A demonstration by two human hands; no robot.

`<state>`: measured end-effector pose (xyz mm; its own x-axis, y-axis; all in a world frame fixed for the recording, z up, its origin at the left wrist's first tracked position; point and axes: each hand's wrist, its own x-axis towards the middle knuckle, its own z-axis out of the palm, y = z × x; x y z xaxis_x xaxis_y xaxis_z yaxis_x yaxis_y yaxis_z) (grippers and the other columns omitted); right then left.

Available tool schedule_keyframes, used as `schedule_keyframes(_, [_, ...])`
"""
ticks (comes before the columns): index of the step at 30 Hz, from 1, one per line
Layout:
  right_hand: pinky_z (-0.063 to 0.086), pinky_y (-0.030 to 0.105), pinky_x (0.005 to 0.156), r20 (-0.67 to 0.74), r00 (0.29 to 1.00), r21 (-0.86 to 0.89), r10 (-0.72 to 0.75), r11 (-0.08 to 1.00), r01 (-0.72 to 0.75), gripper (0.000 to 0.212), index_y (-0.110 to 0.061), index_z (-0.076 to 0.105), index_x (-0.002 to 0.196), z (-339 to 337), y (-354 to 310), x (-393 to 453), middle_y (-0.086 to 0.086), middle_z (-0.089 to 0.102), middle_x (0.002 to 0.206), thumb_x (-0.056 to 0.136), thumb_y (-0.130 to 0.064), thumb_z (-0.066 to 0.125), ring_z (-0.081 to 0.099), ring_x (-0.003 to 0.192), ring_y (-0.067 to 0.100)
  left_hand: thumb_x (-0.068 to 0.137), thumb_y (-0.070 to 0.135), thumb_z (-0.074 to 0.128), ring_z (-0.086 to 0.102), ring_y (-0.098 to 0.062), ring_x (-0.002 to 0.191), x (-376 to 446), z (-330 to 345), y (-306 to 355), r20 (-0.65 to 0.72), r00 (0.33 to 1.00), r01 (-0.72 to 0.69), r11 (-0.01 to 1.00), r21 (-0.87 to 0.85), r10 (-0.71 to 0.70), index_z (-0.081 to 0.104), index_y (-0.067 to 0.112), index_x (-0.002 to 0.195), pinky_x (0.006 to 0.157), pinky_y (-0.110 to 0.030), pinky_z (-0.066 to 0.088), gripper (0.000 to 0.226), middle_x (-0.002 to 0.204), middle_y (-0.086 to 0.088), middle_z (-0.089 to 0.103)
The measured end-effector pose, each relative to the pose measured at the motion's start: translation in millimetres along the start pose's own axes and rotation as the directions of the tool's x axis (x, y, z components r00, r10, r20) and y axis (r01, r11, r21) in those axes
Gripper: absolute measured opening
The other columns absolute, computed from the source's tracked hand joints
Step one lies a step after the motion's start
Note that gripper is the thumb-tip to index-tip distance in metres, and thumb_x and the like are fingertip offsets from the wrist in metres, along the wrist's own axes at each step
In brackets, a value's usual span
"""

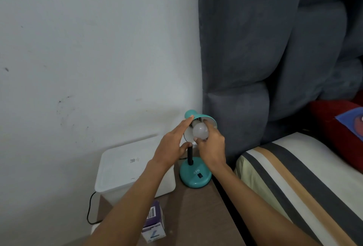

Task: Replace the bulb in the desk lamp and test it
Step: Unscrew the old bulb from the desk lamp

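Note:
A teal desk lamp stands on a brown bedside table, its round base (195, 177) carrying a black switch. The teal shade (208, 118) is tilted so its mouth faces me. A white frosted bulb (200, 131) sits in the mouth of the shade, unlit. My right hand (211, 147) has its fingers closed around the bulb from the right and below. My left hand (172, 143) grips the left rim of the shade, thumb near the black stem. The socket is hidden behind the bulb.
A white lidded plastic box (125, 167) stands left of the lamp. A purple and white bulb carton (154, 224) lies near the table's front. A black cable (90, 210) hangs at the left. A grey padded headboard (265, 59) and a striped pillow (294, 177) lie to the right.

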<state>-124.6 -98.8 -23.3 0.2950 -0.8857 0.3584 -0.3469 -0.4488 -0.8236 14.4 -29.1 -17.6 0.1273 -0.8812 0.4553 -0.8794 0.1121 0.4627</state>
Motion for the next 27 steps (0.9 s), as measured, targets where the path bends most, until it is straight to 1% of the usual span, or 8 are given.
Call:
schedule_keyframes(5, [0.051, 0.041, 0.1, 0.05, 0.993, -0.115, -0.11, 0.987, 0.116, 0.065, -0.024, 0.051, 0.142, 1.5, 0.5, -1.7, 0.01, 0.046, 0.139, 0.084, 0.0, 0.067, 0.051, 0.122, 0.029, 0.087, 0.014, 0.081, 0.055, -0.017, 0.134, -0.9, -0.5, -0.4, -0.002, 1.0, -0.001, 1.0, 0.013, 0.001, 0.024, 0.035, 0.161, 0.108, -0.022, 0.042, 0.096, 0.159, 0.008, 0.045])
schedule_keyframes(8, [0.045, 0.03, 0.099, -0.002, 0.998, -0.055, -0.056, 0.997, 0.055, 0.055, -0.025, 0.055, 0.139, 2.6, -1.3, 0.8, 0.009, 0.05, 0.137, 0.087, -0.014, 0.072, 0.053, 0.122, 0.026, 0.087, 0.013, 0.081, 0.057, -0.02, 0.133, 0.0, 0.5, 0.3, -0.001, 1.0, 0.002, 1.0, 0.023, -0.002, 0.025, 0.034, 0.161, 0.109, -0.028, 0.046, 0.095, 0.158, 0.006, 0.046])
schedule_keyframes(11, [0.044, 0.033, 0.103, -0.002, 0.998, -0.096, -0.06, 0.994, 0.059, 0.063, -0.015, 0.048, 0.143, 1.6, -2.7, 1.8, 0.008, 0.052, 0.14, 0.086, -0.013, 0.075, 0.05, 0.125, 0.026, 0.087, 0.014, 0.081, 0.057, -0.022, 0.133, 1.0, 0.9, 1.1, -0.002, 1.0, 0.003, 1.0, 0.022, -0.002, 0.025, 0.035, 0.16, 0.108, -0.031, 0.047, 0.094, 0.158, 0.006, 0.046])
schedule_keyframes(15, [0.043, 0.035, 0.106, 0.042, 0.987, -0.212, -0.155, 0.964, 0.161, 0.069, -0.01, 0.045, 0.145, -1.3, -1.0, -0.9, 0.011, 0.048, 0.146, 0.083, -0.007, 0.076, 0.045, 0.131, 0.029, 0.087, 0.014, 0.081, 0.057, -0.018, 0.131, -1.4, 0.0, -0.4, -0.003, 1.0, 0.011, 1.0, 0.024, -0.011, 0.023, 0.039, 0.16, 0.107, -0.023, 0.043, 0.096, 0.158, 0.01, 0.045])
schedule_keyframes(18, [0.048, 0.038, 0.101, 0.02, 0.995, -0.129, -0.095, 0.987, 0.097, 0.063, -0.018, 0.049, 0.142, -1.1, -1.7, -1.6, 0.01, 0.051, 0.142, 0.086, -0.015, 0.076, 0.055, 0.124, 0.029, 0.089, 0.016, 0.08, 0.056, -0.017, 0.132, -1.8, -0.2, 0.1, 0.0, 1.0, 0.018, 1.0, 0.022, -0.018, 0.022, 0.039, 0.16, 0.106, -0.018, 0.04, 0.095, 0.158, 0.01, 0.046])
schedule_keyframes(21, [0.048, 0.037, 0.102, 0.004, 0.999, -0.063, -0.045, 0.997, 0.046, 0.061, -0.023, 0.051, 0.141, -1.9, -3.3, -2.5, 0.007, 0.053, 0.139, 0.086, -0.011, 0.075, 0.056, 0.123, 0.026, 0.089, 0.015, 0.08, 0.055, -0.017, 0.133, -1.7, 0.5, 0.4, 0.002, 1.0, 0.019, 1.0, 0.023, -0.019, 0.022, 0.039, 0.16, 0.107, -0.018, 0.04, 0.095, 0.158, 0.009, 0.045])
schedule_keyframes(24, [0.048, 0.037, 0.103, 0.008, 0.999, -0.077, -0.043, 0.996, 0.043, 0.064, -0.026, 0.053, 0.139, -3.7, -5.3, -3.2, 0.008, 0.052, 0.138, 0.083, -0.002, 0.073, 0.055, 0.124, 0.027, 0.088, 0.013, 0.08, 0.054, -0.016, 0.134, -3.2, -0.7, -0.3, -0.001, 1.0, 0.019, 0.999, 0.025, -0.019, 0.022, 0.039, 0.16, 0.106, -0.014, 0.036, 0.097, 0.159, 0.009, 0.044])
schedule_keyframes(27, [0.049, 0.038, 0.103, 0.005, 0.998, -0.076, -0.057, 0.995, 0.057, 0.059, -0.026, 0.057, 0.136, -3.8, -6.6, -2.4, 0.008, 0.054, 0.137, 0.083, -0.008, 0.075, 0.055, 0.123, 0.026, 0.088, 0.012, 0.08, 0.056, -0.019, 0.133, -3.6, -0.5, 0.4, 0.007, 1.0, 0.028, 0.999, 0.027, -0.028, 0.022, 0.038, 0.16, 0.107, -0.018, 0.04, 0.096, 0.158, 0.007, 0.045])
